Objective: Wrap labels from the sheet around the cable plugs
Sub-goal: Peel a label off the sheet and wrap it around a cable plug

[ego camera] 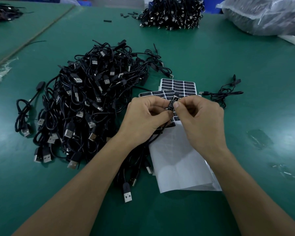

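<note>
1. Forearms frame the held cable, which trails down toward the tangled pile on the left; a snag there could jerk the plug mid-wrap.
2. Left hand pinches the plug at its lower end, above the label sheet; a slack hold lets it roll.
3. Right hand pinches the label against the plug's side; uneven pressure could crease it or skew the seam.
</note>
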Available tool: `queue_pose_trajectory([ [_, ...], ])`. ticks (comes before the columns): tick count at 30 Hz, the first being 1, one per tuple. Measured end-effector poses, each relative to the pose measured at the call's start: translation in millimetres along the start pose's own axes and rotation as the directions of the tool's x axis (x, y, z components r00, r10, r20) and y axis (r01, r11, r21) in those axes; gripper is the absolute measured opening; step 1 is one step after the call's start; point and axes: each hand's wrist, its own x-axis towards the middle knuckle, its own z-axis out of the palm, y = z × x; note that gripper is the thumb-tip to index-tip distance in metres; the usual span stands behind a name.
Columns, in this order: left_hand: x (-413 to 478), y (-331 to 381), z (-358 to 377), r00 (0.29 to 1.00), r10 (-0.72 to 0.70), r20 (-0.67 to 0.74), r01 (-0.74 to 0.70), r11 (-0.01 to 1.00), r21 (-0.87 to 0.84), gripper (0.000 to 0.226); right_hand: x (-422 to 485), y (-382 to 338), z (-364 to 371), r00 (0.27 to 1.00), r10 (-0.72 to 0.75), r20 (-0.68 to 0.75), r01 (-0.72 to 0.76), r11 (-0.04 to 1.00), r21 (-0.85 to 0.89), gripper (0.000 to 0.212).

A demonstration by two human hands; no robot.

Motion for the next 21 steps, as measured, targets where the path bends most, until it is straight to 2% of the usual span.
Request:
queue_pose_trajectory([
  [21, -1.1, 1.9, 0.8, 1.0, -0.002, 0.012, 0.002, 1.0, -0.004, 0.013, -0.6, -0.2, 1.2, 0.999, 0.035, -0.027, -0.033, 0.998, 0.061, 0.024],
])
